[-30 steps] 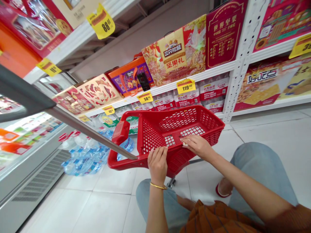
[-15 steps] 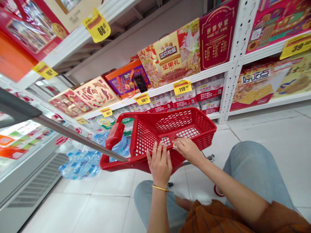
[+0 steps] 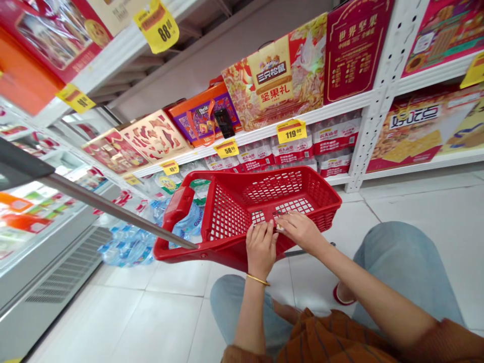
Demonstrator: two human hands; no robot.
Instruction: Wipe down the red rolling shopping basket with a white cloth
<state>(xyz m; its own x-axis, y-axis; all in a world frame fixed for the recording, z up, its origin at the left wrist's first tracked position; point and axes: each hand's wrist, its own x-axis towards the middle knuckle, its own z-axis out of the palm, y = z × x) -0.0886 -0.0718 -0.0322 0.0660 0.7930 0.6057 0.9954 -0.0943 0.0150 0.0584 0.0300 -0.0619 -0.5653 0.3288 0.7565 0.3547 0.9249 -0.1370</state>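
A red plastic shopping basket [image 3: 302, 189] on wheels stands on the white tiled floor in front of me, nothing showing inside it. My left hand [image 3: 260, 248], with a gold bangle at the wrist, rests on the basket's near rim with fingers curled over it. My right hand [image 3: 300, 230] lies on the same rim just to the right, fingertips pinched on a small pale thing I cannot make out. The two hands almost touch. I am crouching, blue jeans at the knees.
The basket's red handle [image 3: 177, 209] and grey pull bar [image 3: 113, 206] reach up to the left. Shelves behind hold gift boxes [image 3: 276, 75], bottled water packs [image 3: 333, 138] and yellow price tags [image 3: 290, 132]. Water bottles [image 3: 128, 244] lie on the floor beside a freezer [image 3: 45, 262].
My left hand has slid right along the rim until it sits next to my right hand. The basket has shifted slightly with the view.
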